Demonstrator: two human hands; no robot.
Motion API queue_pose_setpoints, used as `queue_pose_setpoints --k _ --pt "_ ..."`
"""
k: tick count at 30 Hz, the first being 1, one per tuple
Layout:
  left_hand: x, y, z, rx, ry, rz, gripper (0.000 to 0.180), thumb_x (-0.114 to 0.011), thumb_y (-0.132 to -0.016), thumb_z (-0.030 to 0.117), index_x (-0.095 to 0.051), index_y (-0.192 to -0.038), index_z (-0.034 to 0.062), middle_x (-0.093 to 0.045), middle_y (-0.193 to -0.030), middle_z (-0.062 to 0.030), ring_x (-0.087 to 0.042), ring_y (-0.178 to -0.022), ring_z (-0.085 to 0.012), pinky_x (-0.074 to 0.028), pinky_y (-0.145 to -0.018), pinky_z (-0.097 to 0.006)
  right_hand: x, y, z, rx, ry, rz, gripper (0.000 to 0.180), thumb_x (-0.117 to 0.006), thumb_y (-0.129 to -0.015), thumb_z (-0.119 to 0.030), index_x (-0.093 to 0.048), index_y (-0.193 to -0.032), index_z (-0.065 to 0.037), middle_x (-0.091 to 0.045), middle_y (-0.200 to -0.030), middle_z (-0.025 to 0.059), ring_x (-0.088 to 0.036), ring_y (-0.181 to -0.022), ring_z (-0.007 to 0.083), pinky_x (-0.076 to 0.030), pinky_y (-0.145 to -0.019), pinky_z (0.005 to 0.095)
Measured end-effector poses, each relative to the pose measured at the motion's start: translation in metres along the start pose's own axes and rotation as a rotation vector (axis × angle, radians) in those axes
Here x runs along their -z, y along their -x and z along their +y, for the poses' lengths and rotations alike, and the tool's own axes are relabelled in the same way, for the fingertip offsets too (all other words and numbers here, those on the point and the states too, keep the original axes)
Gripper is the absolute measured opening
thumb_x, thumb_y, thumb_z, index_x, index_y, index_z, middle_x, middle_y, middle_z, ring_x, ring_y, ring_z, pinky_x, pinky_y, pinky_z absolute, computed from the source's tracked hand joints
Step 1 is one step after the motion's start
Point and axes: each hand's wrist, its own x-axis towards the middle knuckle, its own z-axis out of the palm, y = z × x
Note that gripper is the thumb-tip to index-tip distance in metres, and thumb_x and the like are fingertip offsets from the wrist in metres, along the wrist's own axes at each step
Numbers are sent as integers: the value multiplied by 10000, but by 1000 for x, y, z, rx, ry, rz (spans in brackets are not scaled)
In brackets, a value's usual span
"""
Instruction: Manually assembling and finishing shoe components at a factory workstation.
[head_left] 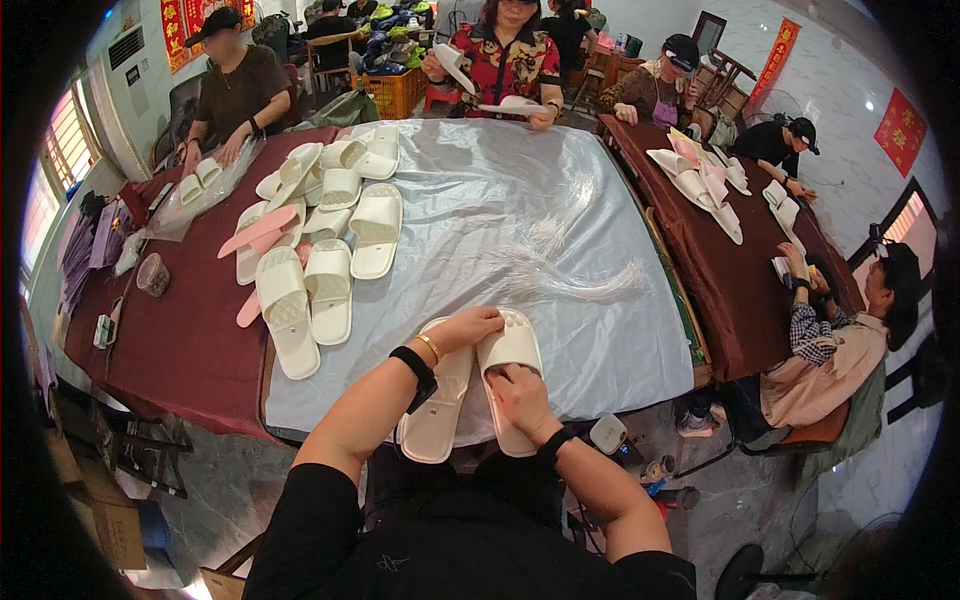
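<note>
Two cream-white slippers lie side by side at the near edge of the table, toes pointing away from me. My left hand (474, 327) reaches across the left slipper (436, 418), its fingers closed at the inner edge of the strap of the right slipper (513, 343). Below that strap, my right hand (522, 398) has its fingers curled at the opening of the same slipper; the fingertips are partly hidden. To the left sits a pile of white slippers (328, 277), with pink pieces (262, 232) among them.
Clear plastic ties (580, 277) lie on the grey-white sheet (450, 200). On the dark red cloth at left are a small round tub (152, 274) and a plastic bag (205, 205). Across the table, a person holds slippers (455, 68); others sit at a side table (735, 270).
</note>
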Motion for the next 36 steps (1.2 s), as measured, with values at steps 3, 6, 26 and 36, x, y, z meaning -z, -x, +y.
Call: queue_pose_setpoints --k 3,6,26,36 --pt "0 2 4 -16 -27 16 287 -498 -915 264 -602 -976 4 -572 -875 -14 -491 -822 -109 -411 -770 -250 4 -1 -2 -20 28 25 126 -622 -744 -145 -615 -861 -100 -548 -761 55 -575 -677 233 -479 -582 343" --pt "0 4 7 15 -17 24 292 -499 -912 265 -600 -980 -1 -573 -873 -14 -493 -818 -112 -413 -756 -255 3 -1 1 -17 -25 61 153 -644 -724 -141 -613 -864 -86 -546 -724 58 -576 -645 238 -483 -576 359" --pt "-4 -1 -1 -34 -58 91 316 -514 -901 276 -619 -993 -7 -608 -883 -44 -518 -819 -135 -423 -747 -275 -3 -1 2 -143 -128 -145 381 -576 -762 -106 -538 -1119 22 -550 -1040 192 -533 -948 376 -431 -827 460" --pt "4 3 0 28 161 149 207 -661 -807 184 -707 -899 5 -638 -729 -24 -508 -590 -95 -411 -515 -259 11 1 -1 -142 -152 -158 427 -567 -762 -95 -509 -1158 54 -516 -1114 216 -485 -1033 390 -387 -889 480"
